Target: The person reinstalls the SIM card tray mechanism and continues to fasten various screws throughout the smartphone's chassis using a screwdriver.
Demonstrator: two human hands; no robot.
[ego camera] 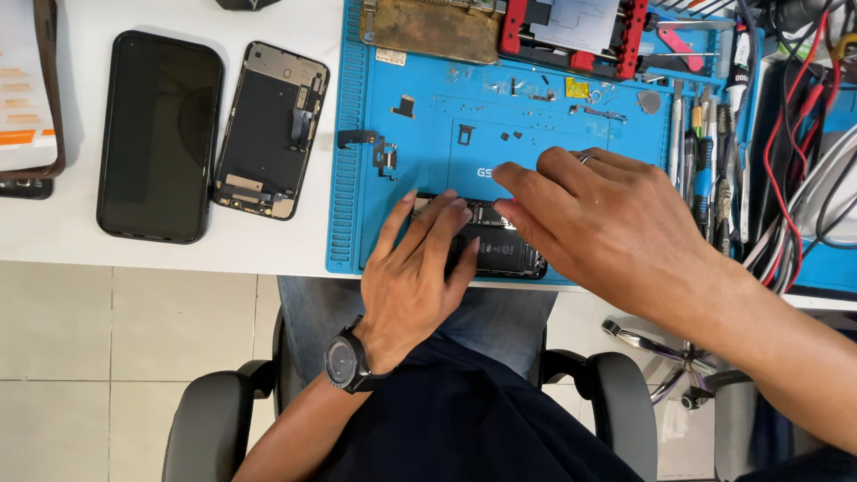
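Opened black smartphone body [500, 252] with exposed battery and circuitry lies on the blue silicone repair mat [428, 143] at the desk's 6 o'clock edge, pinned flat under the left hand [412, 277] and right hand [607, 228], fingers spread and gripping nothing; it looks light, stiff and fragile, best held by its frame edges.

The opened phone [500, 245] lies largely hidden: the left hand [415, 277] covers its 9 o'clock portion and the right hand [607, 223] covers its 3 o'clock end. Whether the fingertips press or pinch any part cannot be determined. At 12 o'clock, the brown plate [433, 27] and the red fixture [576, 31] are cut off by the top edge. At 9 o'clock, the paper sheet [22, 80] is cut off by the left edge. Small parts [513, 87] on the blue mat [357, 214] are too small to identify. At 3 o'clock, the cables [803, 178] tangle and run off-frame.
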